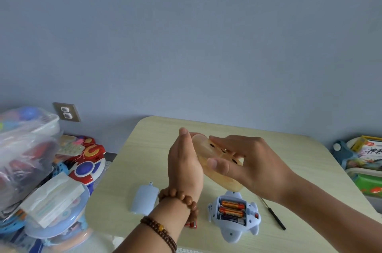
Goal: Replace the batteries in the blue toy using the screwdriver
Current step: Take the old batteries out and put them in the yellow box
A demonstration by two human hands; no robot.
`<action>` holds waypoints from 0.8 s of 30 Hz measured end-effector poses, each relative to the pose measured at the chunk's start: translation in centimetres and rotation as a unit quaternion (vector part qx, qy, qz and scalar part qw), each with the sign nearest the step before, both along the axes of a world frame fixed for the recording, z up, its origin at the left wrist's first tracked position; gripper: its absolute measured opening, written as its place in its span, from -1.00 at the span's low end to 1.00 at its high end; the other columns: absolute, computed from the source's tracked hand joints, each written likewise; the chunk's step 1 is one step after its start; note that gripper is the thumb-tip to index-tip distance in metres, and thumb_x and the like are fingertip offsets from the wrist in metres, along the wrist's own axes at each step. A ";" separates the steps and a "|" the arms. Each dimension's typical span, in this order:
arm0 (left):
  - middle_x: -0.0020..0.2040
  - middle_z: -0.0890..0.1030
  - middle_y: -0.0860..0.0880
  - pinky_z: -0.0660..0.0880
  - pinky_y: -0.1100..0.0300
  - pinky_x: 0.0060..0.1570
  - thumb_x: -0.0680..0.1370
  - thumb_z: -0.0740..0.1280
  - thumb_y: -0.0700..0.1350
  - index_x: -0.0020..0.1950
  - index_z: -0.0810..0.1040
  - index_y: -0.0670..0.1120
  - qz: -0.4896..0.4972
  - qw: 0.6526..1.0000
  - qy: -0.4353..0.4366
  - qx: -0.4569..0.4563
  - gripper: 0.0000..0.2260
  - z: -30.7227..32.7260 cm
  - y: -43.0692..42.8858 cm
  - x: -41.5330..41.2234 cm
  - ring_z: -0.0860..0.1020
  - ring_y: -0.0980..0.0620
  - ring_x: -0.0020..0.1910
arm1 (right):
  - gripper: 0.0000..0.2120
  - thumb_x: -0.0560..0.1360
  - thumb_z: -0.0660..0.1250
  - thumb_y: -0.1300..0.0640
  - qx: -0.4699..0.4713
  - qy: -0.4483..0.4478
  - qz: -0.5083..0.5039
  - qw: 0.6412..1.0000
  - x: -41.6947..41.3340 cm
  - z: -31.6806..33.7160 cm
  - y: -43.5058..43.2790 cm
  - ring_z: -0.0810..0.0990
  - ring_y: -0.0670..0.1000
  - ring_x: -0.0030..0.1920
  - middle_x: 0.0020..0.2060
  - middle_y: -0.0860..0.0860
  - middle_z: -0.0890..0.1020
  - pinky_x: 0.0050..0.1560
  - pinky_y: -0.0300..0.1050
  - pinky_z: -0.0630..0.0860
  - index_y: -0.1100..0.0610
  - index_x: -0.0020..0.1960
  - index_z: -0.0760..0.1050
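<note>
Both hands, left hand (184, 162) and right hand (248, 162), clasp a tan toy (208, 162) above the blue toy (234, 216), whose battery bay is open. Advice: set it aside; refit cover (143, 199), then screwdriver (272, 214).

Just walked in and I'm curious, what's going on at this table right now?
A person holds a translucent orange toy shell up between the left hand and right hand. On the table below lies the blue toy, underside up, battery bay open with batteries seated in it. The blue battery cover lies off to its left, and the screwdriver rests to its right, untouched.
</note>
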State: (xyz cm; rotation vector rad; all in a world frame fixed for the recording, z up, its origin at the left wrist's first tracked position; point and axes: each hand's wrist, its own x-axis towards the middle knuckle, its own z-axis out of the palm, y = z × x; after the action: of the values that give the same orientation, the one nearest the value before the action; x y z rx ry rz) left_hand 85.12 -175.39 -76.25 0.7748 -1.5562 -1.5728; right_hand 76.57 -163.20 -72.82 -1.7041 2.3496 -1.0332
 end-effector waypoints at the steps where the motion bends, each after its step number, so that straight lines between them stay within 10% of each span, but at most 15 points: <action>1: -0.45 0.44 0.01 0.34 0.35 -0.46 0.68 -0.02 0.11 -0.20 0.53 -0.22 0.001 1.000 0.004 -0.001 -0.46 -0.1 0.0 0.0 0.40 0.18 -0.50 | -0.29 0.48 0.21 -0.40 0.006 -0.007 0.000 1.000 0.0 0.1 0.0 0.58 0.15 -0.21 -0.23 0.12 0.64 -0.14 0.17 0.52 0.25 0.15 0.54; 9: -0.30 0.62 0.03 0.43 0.38 -0.35 0.62 -0.06 0.25 -0.13 0.62 -0.07 -0.036 0.999 0.009 -0.017 -0.42 -1.1 -0.3 -0.3 0.55 0.22 -0.35 | -0.34 0.47 0.25 -0.42 0.036 -0.058 0.006 0.998 -0.8 0.5 -0.1 0.63 0.28 -0.08 -0.08 0.24 0.69 -0.07 0.24 0.57 0.15 0.17 0.58; 14: 0.04 0.68 -0.11 0.62 0.01 0.05 0.37 0.18 0.51 0.14 0.56 -0.07 -0.287 0.956 0.044 -0.042 -0.29 -1.0 -2.2 0.3 0.67 -0.02 0.07 | -0.45 0.45 0.33 -0.36 0.019 -0.082 -0.006 0.996 -2.0 1.4 0.9 0.70 0.13 -0.06 -0.06 0.09 0.74 0.00 0.23 0.60 0.01 0.23 0.61; 18: 0.18 0.65 -0.18 0.50 -0.19 0.26 0.21 0.50 0.31 0.30 0.51 -0.11 -0.403 0.915 0.021 -0.030 -0.21 -0.5 -3.3 0.8 0.60 -0.16 0.22 | -0.60 0.39 0.42 -0.30 0.038 -0.081 0.025 0.996 -2.6 2.3 2.0 0.70 0.01 0.04 0.05 0.00 0.73 0.09 0.11 0.62 -0.44 0.22 0.50; 24: 0.15 0.67 -0.11 0.52 -0.21 0.23 0.14 0.67 0.06 0.21 0.60 -0.04 -0.403 0.914 -0.020 -0.044 -0.32 -0.5 -3.1 1.5 0.63 -0.12 0.18 | -0.53 0.41 0.45 -0.24 0.079 -0.099 0.043 0.991 -2.9 2.5 2.7 0.71 -0.03 0.03 0.03 -0.06 0.75 0.11 0.11 0.61 -0.18 0.30 0.56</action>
State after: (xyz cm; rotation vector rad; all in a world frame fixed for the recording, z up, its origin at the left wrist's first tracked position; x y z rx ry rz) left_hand 86.60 -178.52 -76.74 0.0793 -2.1109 -2.0280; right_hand 73.62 -160.50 -70.33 -1.5531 2.1537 -0.9275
